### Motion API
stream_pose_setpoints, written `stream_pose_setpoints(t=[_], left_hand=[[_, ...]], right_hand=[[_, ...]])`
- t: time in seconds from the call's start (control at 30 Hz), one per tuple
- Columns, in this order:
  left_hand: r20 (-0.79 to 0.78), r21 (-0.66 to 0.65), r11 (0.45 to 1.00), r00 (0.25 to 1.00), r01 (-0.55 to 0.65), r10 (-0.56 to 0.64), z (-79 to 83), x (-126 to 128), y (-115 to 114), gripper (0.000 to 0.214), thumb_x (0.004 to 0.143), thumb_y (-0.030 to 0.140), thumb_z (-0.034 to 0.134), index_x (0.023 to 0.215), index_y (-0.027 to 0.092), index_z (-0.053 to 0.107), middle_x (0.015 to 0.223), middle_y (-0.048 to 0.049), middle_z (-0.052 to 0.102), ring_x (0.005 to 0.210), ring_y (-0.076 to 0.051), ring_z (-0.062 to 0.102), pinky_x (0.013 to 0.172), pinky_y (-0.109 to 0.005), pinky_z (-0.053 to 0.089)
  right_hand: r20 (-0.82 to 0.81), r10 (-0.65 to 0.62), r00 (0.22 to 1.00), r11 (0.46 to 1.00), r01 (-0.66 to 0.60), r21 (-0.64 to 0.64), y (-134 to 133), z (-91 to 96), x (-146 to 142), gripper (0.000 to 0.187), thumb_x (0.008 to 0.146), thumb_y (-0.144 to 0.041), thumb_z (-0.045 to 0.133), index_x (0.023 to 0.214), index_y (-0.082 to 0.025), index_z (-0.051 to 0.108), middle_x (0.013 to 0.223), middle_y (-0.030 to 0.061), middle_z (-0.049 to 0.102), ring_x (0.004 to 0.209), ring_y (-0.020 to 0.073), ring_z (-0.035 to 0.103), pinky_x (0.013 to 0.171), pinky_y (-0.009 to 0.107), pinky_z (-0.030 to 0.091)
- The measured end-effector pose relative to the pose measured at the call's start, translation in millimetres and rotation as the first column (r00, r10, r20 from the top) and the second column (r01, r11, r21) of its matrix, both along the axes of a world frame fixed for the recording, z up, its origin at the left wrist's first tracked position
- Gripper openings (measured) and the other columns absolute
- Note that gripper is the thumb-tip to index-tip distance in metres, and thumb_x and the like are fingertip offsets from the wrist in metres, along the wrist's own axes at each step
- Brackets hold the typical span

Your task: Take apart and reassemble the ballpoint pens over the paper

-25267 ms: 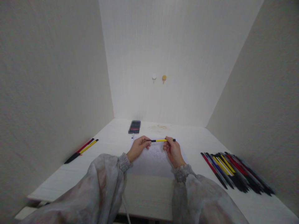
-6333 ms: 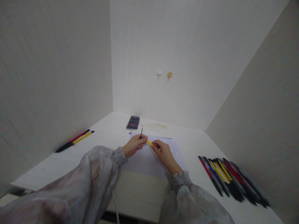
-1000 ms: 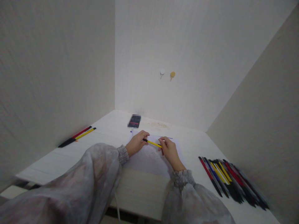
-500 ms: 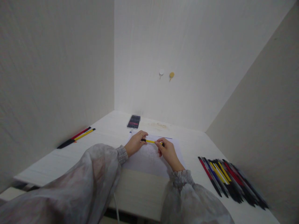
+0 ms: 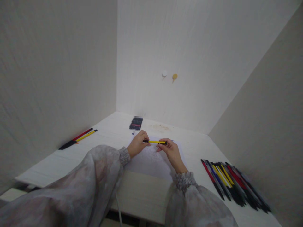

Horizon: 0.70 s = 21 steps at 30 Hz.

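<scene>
A slim yellow pen [image 5: 154, 142] with black ends is held nearly level above a white sheet of paper [image 5: 148, 162]. My left hand [image 5: 138, 144] is closed on the pen's left black end. At the other end, my right hand [image 5: 172, 153] pinches the pen near its black tip between thumb and fingers. Faint markings show on the paper, which lies flat beneath both hands. Part of a thin dark line near the sheet's far edge is covered by the right hand.
Several pens [image 5: 228, 179] in red, yellow, blue and black lie side by side at the right. A red pen [image 5: 81, 134] and a yellow one [image 5: 86, 136] rest along the left wall. A phone [image 5: 135, 123] lies at the back; two hooks [image 5: 174, 76] are on the wall.
The pen has turned to lie more level, its right end raised slightly. My right fingers have shifted along it, so more of its yellow barrel shows.
</scene>
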State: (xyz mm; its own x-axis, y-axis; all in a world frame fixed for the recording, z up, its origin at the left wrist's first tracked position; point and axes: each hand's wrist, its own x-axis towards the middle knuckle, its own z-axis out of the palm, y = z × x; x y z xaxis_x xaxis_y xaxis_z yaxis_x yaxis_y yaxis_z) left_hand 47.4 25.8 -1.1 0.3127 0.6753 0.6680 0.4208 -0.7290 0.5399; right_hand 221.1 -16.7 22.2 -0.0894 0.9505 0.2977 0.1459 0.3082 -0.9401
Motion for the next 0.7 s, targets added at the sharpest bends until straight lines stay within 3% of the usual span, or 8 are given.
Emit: stream_pose_setpoints(t=[0.27, 0.47, 0.7], left_hand=[[-0.067, 0.003, 1.000, 0.997, 0.031, -0.030, 1.2, 3.1, -3.5, 0.015, 0.065, 0.014, 0.061, 0.065, 0.015, 0.046, 0.078, 0.0003, 0.042, 0.070, -0.012, 0.043, 0.062, -0.024, 0.040], [0.019, -0.022, 0.999, 0.999, 0.032, -0.032, -0.2, 2.2, -2.4, 0.018, 0.064, 0.014, 0.063, 0.064, 0.015, 0.045, 0.076, 0.0009, 0.042, 0.069, -0.011, 0.043, 0.061, -0.022, 0.040], [-0.001, 0.012, 0.999, 0.999, 0.049, -0.049, 0.0, 2.2, -2.2, 0.016, 0.065, 0.012, 0.061, 0.064, 0.015, 0.045, 0.077, 0.0003, 0.042, 0.070, -0.011, 0.043, 0.061, -0.023, 0.039]], right_hand=[[0.156, -0.134, 0.979, 0.989, 0.141, -0.039, 0.3, -4.0, 1.9, 0.032, 0.071, -0.049, 0.046, 0.063, -0.017, 0.048, 0.038, -0.0035, 0.052, 0.029, 0.0116, 0.048, 0.034, 0.021, 0.035], [0.046, -0.127, 0.991, 0.989, 0.123, 0.086, 0.4, -2.2, 0.5, 0.031, 0.065, -0.040, 0.057, 0.085, -0.017, 0.051, 0.058, -0.0021, 0.060, 0.042, 0.0106, 0.054, 0.045, 0.022, 0.042], [0.248, -0.237, 0.939, 0.972, 0.231, 0.052, 0.0, -9.0, 5.0, 0.038, 0.072, -0.051, 0.042, 0.055, -0.018, 0.049, 0.029, -0.0047, 0.044, 0.024, 0.0101, 0.041, 0.031, 0.021, 0.031]])
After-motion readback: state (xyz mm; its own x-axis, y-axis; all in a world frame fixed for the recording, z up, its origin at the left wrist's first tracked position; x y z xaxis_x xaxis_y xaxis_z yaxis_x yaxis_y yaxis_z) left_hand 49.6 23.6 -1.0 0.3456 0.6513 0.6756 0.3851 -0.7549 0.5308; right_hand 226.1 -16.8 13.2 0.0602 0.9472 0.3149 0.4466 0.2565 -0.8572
